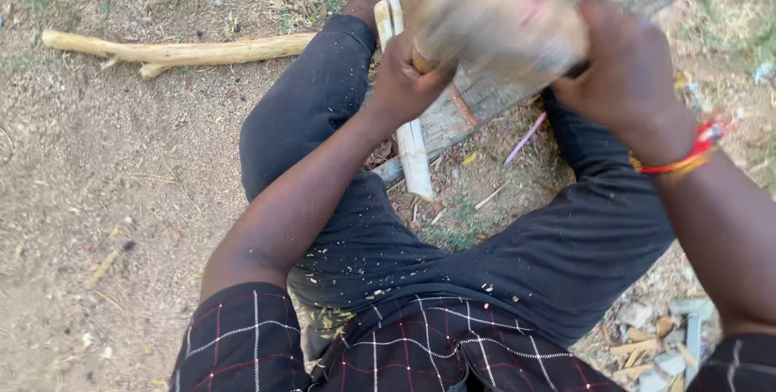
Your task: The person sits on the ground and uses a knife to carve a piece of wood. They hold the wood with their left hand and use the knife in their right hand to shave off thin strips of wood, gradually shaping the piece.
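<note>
Wood piece point(493, 16) blurred | left hand point(402, 85) fingers curled round | right hand point(626, 69) gripping

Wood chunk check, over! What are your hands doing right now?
Both hands, left hand and right hand, grip blurred wood chunk. Grey plank beneath. Pale stick leans on it.

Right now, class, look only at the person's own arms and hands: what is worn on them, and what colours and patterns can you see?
Both forearms are bare. The right hand has a red and orange thread band tied at the wrist. The left hand shows no band or ring. The short sleeves are dark cloth with a thin red and white check. No gloves are worn.
</note>
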